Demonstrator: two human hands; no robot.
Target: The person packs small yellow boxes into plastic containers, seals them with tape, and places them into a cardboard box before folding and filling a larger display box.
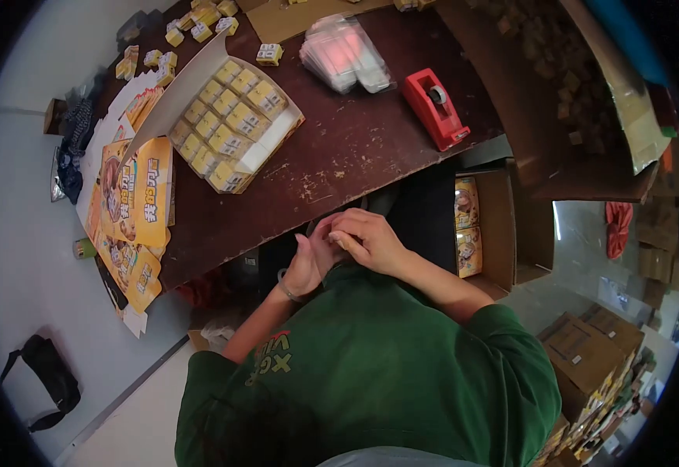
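Both hands [343,245] clasped beside scuffed wooden table [355,148].

Whatever the clasped hands [347,245] enclose (if anything) is hidden.

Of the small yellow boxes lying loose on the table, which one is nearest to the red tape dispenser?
The single small yellow box lying alone between the open carton and the clear plastic packets; the other loose ones sit farther left.
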